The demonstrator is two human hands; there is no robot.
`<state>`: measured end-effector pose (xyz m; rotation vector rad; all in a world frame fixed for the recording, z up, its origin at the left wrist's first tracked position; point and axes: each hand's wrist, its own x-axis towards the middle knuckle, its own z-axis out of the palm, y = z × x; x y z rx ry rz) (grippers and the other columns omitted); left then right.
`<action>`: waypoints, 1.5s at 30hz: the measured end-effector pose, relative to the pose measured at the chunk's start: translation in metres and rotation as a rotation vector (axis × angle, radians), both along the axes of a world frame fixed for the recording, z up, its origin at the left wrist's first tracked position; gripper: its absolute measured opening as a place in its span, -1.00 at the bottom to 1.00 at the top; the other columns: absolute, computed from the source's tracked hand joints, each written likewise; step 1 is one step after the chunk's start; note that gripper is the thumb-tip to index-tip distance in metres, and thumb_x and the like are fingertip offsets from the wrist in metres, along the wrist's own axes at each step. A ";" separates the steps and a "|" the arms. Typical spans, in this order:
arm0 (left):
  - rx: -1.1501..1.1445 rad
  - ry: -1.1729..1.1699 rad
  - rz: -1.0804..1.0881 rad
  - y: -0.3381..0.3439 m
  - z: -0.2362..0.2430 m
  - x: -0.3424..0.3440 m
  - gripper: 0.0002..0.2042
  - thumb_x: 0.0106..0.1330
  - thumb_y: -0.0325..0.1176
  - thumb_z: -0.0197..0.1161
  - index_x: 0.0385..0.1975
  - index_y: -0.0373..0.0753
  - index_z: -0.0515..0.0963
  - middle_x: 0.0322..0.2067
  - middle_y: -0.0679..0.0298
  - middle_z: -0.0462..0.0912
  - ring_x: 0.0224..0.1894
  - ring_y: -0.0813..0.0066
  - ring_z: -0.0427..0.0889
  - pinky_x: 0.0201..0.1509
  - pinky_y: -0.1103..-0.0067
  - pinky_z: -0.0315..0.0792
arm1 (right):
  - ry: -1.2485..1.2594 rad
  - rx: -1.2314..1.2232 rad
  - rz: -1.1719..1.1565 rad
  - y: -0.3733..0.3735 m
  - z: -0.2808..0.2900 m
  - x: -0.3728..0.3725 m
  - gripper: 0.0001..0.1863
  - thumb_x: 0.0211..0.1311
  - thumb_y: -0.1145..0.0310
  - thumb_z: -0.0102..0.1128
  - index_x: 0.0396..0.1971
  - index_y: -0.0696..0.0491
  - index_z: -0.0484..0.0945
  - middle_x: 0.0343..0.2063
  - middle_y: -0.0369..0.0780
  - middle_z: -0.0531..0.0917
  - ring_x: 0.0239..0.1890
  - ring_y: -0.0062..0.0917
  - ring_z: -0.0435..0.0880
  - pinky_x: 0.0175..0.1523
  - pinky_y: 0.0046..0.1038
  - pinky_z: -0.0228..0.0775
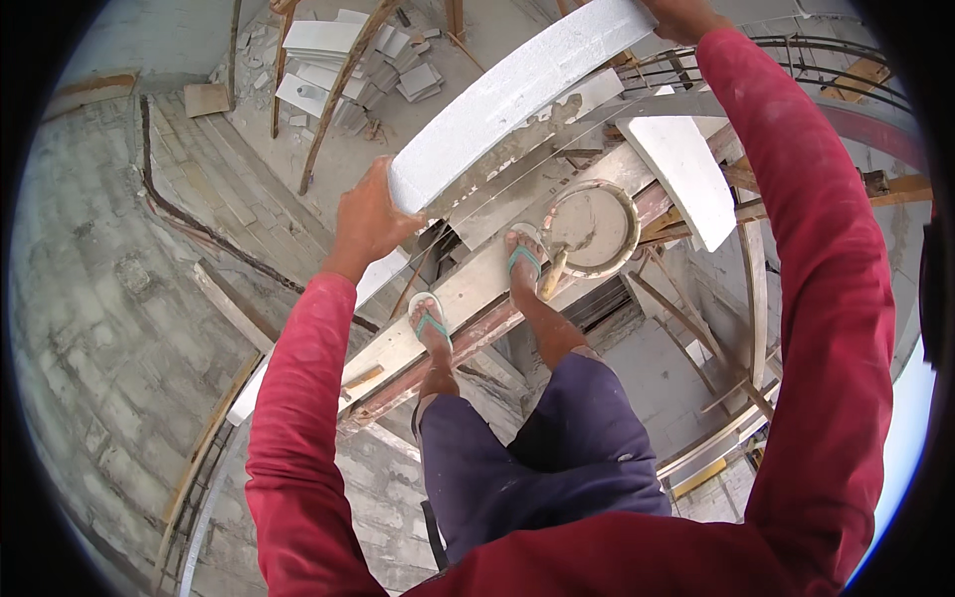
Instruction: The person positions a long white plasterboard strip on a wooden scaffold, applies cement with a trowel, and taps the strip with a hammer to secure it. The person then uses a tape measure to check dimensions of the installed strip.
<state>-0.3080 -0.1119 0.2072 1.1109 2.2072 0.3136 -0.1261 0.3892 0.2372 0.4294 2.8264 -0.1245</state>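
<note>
A long white block [517,99], which looks like lightweight aerated concrete, is held up in front of me at a slant, its far end to the right. My left hand [372,221] is closed around its near left end. At the other end, my right hand [686,15] grips it by the top edge of the view; some of those fingers are hidden. Below the block, a round pan [589,227] of grey mortar rests on the planks beside my foot. A tool with a yellowish handle [554,274] leans at its rim.
I stand in flip-flops on a narrow raised plank [477,284]. Another white block [681,174] lies right of the pan. Broken white blocks [368,70] are heaped on the floor far below. Wooden props [754,298] and bent steel bars [796,55] stand at the right, a block wall [109,328] at the left.
</note>
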 end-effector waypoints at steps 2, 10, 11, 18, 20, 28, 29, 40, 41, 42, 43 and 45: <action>-0.017 -0.056 -0.015 0.007 -0.026 0.009 -0.16 -0.02 -0.14 0.63 0.28 -0.30 0.38 -0.01 -0.15 0.72 0.05 -0.14 0.73 0.14 0.14 0.57 | -0.040 0.014 -0.046 -0.002 -0.021 0.013 -0.42 0.22 0.71 0.19 0.26 0.04 0.55 0.27 -0.03 0.56 0.32 -0.05 0.57 0.39 -0.10 0.45; -0.065 -0.109 -0.015 0.007 -0.110 0.028 -0.21 -0.02 -0.17 0.62 0.26 -0.22 0.43 0.02 -0.03 0.74 0.09 -0.07 0.74 0.22 0.14 0.53 | -0.162 -0.069 -0.250 -0.015 -0.099 0.040 -0.41 0.39 0.63 0.13 0.42 0.02 0.46 0.43 -0.06 0.47 0.46 -0.05 0.48 0.49 -0.11 0.40; -0.032 -0.048 -0.035 0.004 -0.118 0.029 -0.21 -0.02 -0.17 0.63 0.26 -0.25 0.43 0.02 -0.06 0.74 0.08 -0.09 0.74 0.20 0.15 0.54 | -0.122 -0.022 -0.207 -0.014 -0.113 0.046 -0.44 0.42 0.60 0.11 0.41 0.02 0.46 0.44 -0.06 0.47 0.45 -0.04 0.48 0.49 -0.10 0.40; 0.083 0.009 -0.115 -0.020 -0.166 0.034 -0.18 -0.03 -0.11 0.64 0.27 -0.27 0.45 0.00 -0.04 0.73 -0.02 -0.02 0.79 0.06 0.20 0.63 | -0.003 0.181 -0.067 -0.027 -0.193 0.075 -0.59 0.48 0.48 0.04 0.27 0.04 0.53 0.34 -0.04 0.58 0.31 -0.03 0.62 0.38 -0.08 0.50; 0.113 0.018 -0.141 -0.026 -0.176 0.036 -0.18 -0.03 -0.11 0.64 0.26 -0.29 0.46 0.00 -0.02 0.73 -0.02 0.00 0.79 0.04 0.21 0.64 | -0.011 0.139 -0.136 -0.036 -0.197 0.077 -0.62 0.46 0.47 0.07 0.22 0.02 0.56 0.27 -0.05 0.63 0.25 -0.02 0.67 0.33 -0.07 0.54; 0.146 0.100 -0.173 -0.044 -0.191 0.049 -0.24 -0.05 -0.05 0.65 0.17 -0.26 0.53 -0.12 0.07 0.76 -0.13 0.00 0.82 -0.03 0.22 0.66 | 0.018 0.153 -0.148 -0.058 -0.218 0.087 -0.68 0.42 0.45 0.15 0.13 -0.01 0.60 0.12 -0.05 0.71 0.16 -0.03 0.73 0.25 -0.05 0.58; 0.120 0.093 -0.174 -0.045 -0.190 0.051 -0.23 -0.03 -0.06 0.65 0.19 -0.29 0.52 -0.11 0.03 0.76 -0.10 -0.01 0.81 0.00 0.24 0.65 | 0.022 0.168 -0.147 -0.056 -0.223 0.089 -0.67 0.41 0.45 0.16 0.14 -0.01 0.60 0.13 -0.05 0.71 0.17 -0.04 0.73 0.25 -0.06 0.58; 0.122 0.081 -0.177 -0.055 -0.204 0.057 -0.23 0.00 -0.10 0.63 0.23 -0.28 0.52 -0.06 0.03 0.75 -0.05 0.01 0.80 0.04 0.28 0.64 | 0.016 0.081 -0.196 -0.034 -0.271 0.108 -0.44 0.36 0.43 0.26 0.36 -0.01 0.49 0.28 -0.05 0.65 0.33 -0.14 0.64 0.40 -0.15 0.49; 0.126 0.097 -0.193 -0.056 -0.205 0.057 -0.23 0.00 -0.09 0.63 0.23 -0.28 0.52 -0.05 0.04 0.74 -0.05 0.01 0.79 0.04 0.28 0.63 | 0.000 0.142 -0.128 -0.032 -0.273 0.109 -0.43 0.35 0.44 0.27 0.37 -0.02 0.48 0.29 -0.05 0.64 0.34 -0.15 0.64 0.41 -0.16 0.48; 0.126 0.099 -0.197 -0.056 -0.206 0.057 -0.23 0.00 -0.09 0.62 0.23 -0.28 0.52 -0.04 0.05 0.73 -0.05 0.01 0.79 0.04 0.27 0.63 | -0.018 0.201 -0.059 -0.031 -0.275 0.110 -0.41 0.34 0.45 0.28 0.39 -0.03 0.47 0.31 -0.05 0.63 0.34 -0.16 0.63 0.42 -0.17 0.48; 0.126 0.100 -0.201 -0.056 -0.207 0.057 -0.23 -0.01 -0.09 0.62 0.23 -0.28 0.52 -0.04 0.06 0.73 -0.05 0.01 0.79 0.05 0.27 0.63 | -0.037 0.259 0.010 -0.029 -0.277 0.111 -0.39 0.34 0.46 0.29 0.40 -0.03 0.46 0.32 -0.06 0.62 0.35 -0.17 0.63 0.42 -0.18 0.48; 0.142 0.094 -0.194 -0.056 -0.209 0.058 -0.23 -0.01 -0.08 0.62 0.23 -0.28 0.52 -0.04 0.05 0.72 -0.05 0.01 0.78 0.05 0.27 0.62 | -0.060 0.251 -0.055 -0.030 -0.279 0.111 -0.33 0.31 0.48 0.32 0.43 -0.05 0.42 0.36 -0.06 0.60 0.38 -0.18 0.60 0.45 -0.19 0.46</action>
